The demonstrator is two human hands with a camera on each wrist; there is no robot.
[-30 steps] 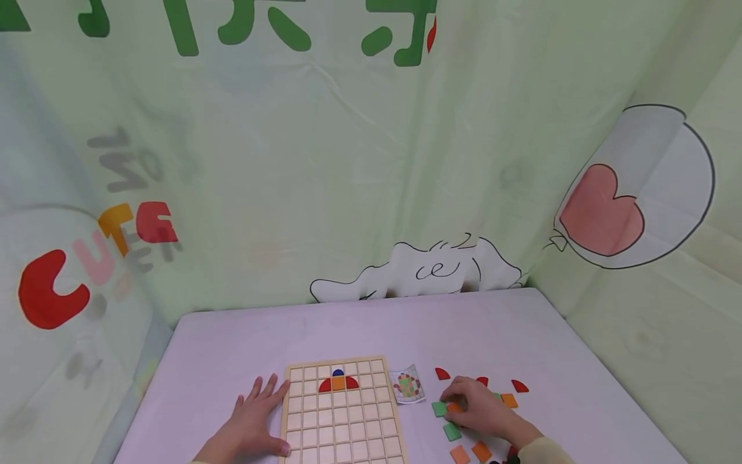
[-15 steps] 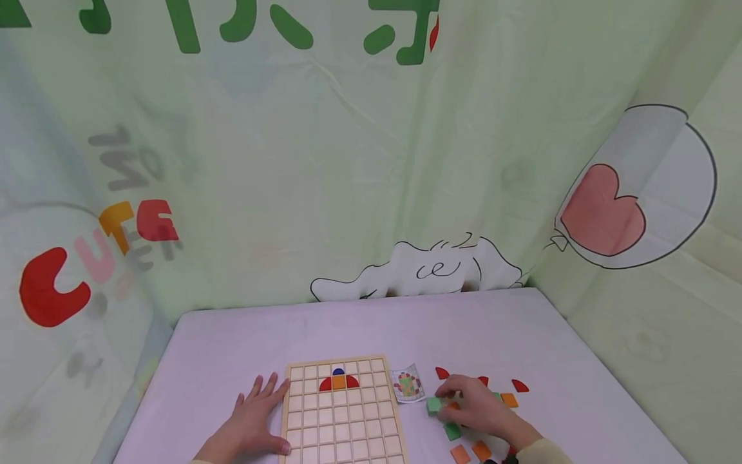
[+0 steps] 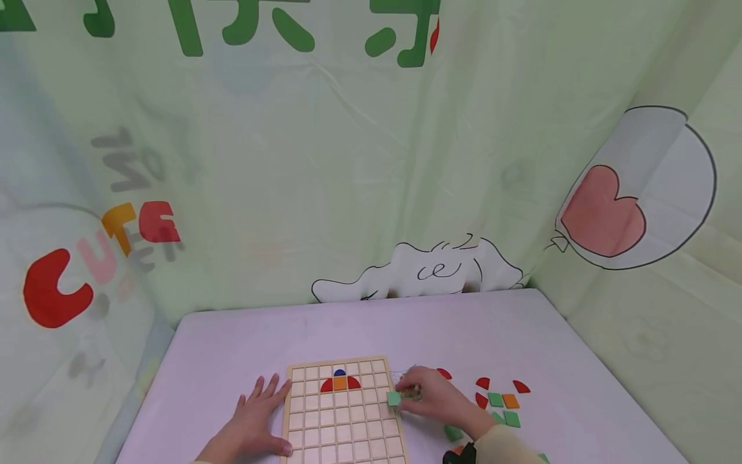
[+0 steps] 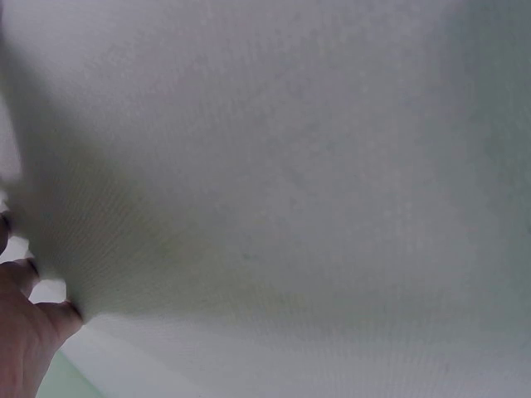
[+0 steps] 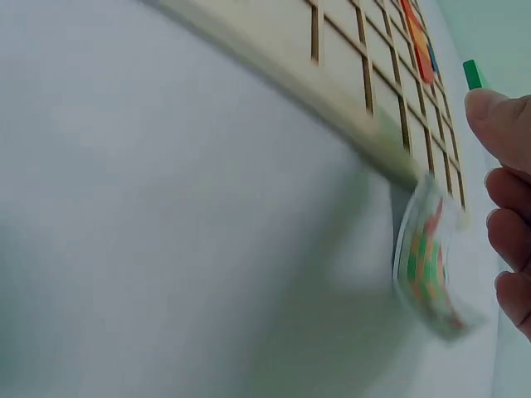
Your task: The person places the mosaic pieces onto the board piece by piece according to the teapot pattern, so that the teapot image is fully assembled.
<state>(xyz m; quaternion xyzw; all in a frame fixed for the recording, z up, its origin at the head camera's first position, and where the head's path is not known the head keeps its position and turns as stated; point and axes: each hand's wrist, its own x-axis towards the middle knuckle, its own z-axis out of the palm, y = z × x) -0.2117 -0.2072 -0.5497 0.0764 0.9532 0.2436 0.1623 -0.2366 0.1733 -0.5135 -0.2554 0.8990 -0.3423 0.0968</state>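
A green square tile (image 3: 393,398) is pinched between the thumb and fingertips of my right hand (image 3: 440,401), over the right edge of the wooden grid board (image 3: 342,419). In the right wrist view the tile (image 5: 472,75) shows edge-on at the thumb tip. Spread fingers of my left hand (image 3: 249,419) rest along the board's left edge. Near the top of the grid sit a blue half-round piece (image 3: 339,372), an orange square (image 3: 339,383) and two red curved pieces (image 3: 327,385). Pale material fills most of the left wrist view, with left fingers (image 4: 62,319) at its edge.
A curled pattern card (image 5: 425,269) lies beside the board, mostly covered by my right hand in the head view. Further right, loose red pieces (image 3: 521,386), green tiles (image 3: 512,419) and an orange tile (image 3: 511,401) lie scattered on the pale table (image 3: 243,341).
My right hand has picked up the green tile from the loose pieces and moved left with it to the board's edge, passing over the card. My left hand stays in place.
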